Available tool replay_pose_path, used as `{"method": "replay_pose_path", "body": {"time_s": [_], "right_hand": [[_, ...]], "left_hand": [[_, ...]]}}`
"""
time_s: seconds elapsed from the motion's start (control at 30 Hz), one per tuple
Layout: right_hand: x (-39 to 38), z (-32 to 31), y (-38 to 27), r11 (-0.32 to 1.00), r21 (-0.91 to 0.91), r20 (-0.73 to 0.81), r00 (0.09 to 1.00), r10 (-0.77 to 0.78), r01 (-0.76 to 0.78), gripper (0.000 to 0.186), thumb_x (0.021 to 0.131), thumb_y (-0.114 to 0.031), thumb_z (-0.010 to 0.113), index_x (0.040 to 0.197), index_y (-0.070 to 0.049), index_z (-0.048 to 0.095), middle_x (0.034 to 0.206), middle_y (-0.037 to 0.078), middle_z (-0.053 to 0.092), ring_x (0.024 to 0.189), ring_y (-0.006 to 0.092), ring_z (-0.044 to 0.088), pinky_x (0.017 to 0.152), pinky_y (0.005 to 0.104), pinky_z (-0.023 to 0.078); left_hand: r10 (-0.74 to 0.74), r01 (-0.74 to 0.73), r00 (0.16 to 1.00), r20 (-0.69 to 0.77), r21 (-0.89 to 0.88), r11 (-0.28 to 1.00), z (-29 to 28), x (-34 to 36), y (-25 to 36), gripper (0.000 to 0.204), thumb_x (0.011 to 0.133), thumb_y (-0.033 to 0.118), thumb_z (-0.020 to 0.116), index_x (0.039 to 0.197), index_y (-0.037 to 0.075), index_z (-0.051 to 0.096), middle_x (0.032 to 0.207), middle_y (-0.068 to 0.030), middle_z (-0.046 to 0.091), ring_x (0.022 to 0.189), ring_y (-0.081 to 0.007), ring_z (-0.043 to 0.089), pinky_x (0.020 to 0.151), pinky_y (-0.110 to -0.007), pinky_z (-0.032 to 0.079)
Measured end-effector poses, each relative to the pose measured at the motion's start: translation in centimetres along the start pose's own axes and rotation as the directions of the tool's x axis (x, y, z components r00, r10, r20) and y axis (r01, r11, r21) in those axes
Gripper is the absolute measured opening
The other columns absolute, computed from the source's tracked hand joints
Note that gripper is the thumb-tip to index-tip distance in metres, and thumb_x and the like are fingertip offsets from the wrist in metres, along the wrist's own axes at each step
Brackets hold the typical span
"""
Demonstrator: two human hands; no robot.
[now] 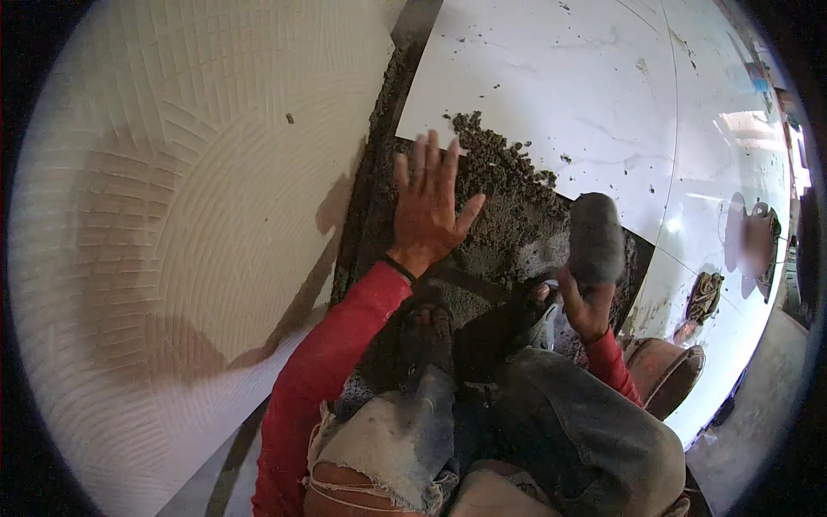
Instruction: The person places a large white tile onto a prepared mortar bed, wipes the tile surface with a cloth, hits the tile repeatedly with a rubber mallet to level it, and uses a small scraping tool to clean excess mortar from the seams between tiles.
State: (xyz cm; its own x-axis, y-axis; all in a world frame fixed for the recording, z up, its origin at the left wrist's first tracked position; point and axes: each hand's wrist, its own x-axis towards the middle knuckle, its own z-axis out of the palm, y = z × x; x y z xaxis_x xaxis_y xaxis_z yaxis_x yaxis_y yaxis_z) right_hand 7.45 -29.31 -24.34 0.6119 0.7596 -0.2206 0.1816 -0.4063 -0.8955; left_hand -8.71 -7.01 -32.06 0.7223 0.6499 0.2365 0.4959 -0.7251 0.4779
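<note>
My left hand (pixel 428 207) is open with its fingers spread, palm down, above dark crumbly mortar (pixel 500 185) and beside the corner of a laid white tile (pixel 534 77). Whether it touches the surface I cannot tell. My right hand (pixel 590 306) is closed on what looks like a rubber mallet (pixel 596 237), whose dark rounded head is raised near the tile's front edge; its handle is mostly hidden. Between my legs and that tile runs a strip of grey mortar bed. To the left is a large slab (pixel 250 198) coated with pale adhesive combed into curved ridges.
A dirty reddish bucket (pixel 668 375) stands at my right, by my knee. Beyond it a crumpled brown cloth (pixel 705 297) lies on more glossy white tiles (pixel 732 172). Loose mortar crumbs are scattered over the tiles. My feet are on the mortar strip.
</note>
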Motion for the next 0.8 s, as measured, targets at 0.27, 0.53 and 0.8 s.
{"method": "replay_pose_path", "body": {"time_s": [0.27, 0.53, 0.8], "right_hand": [[4.8, 0.2, -0.5, 0.766, -0.287, 0.352, 0.807, -0.474, 0.575, 0.043, 0.060, -0.024, 0.077, 0.095, -0.003, 0.065, 0.089, 0.014, 0.069, 0.079, 0.0332, 0.069, 0.072, 0.0419, 0.055], [4.3, 7.1, -1.8, 0.644, -0.101, 0.564, 0.577, -0.591, 0.759, 0.031, 0.068, -0.026, 0.071, 0.094, -0.011, 0.063, 0.079, 0.007, 0.064, 0.076, 0.0294, 0.068, 0.067, 0.0440, 0.055], [5.5, 11.4, -0.5, 0.494, 0.060, 0.685, 0.325, -0.652, 0.867, 0.018, 0.082, -0.027, 0.068, 0.093, -0.014, 0.068, 0.074, 0.004, 0.065, 0.067, 0.0235, 0.068, 0.056, 0.0393, 0.055]], "left_hand": [[0.284, -0.270, 0.948, 0.148, -0.106, 0.957, -1.2, -4.9, -0.8, 0.051, 0.102, 0.040, 0.051, 0.143, 0.010, 0.048, 0.153, -0.0175, 0.041, 0.143, -0.0367, 0.036, 0.118, -0.051, 0.027], [-0.283, 0.284, 0.958, 0.035, -0.027, 0.958, -5.8, -8.0, -3.4, 0.042, 0.101, 0.026, 0.054, 0.138, 0.006, 0.055, 0.145, -0.0145, 0.051, 0.136, -0.0325, 0.045, 0.112, -0.048, 0.036], [-0.396, 0.392, 0.915, 0.078, 0.053, 0.918, -8.1, -10.3, -1.9, 0.046, 0.102, 0.032, 0.051, 0.138, 0.003, 0.054, 0.147, -0.0181, 0.049, 0.137, -0.0345, 0.045, 0.113, -0.048, 0.034]]}}
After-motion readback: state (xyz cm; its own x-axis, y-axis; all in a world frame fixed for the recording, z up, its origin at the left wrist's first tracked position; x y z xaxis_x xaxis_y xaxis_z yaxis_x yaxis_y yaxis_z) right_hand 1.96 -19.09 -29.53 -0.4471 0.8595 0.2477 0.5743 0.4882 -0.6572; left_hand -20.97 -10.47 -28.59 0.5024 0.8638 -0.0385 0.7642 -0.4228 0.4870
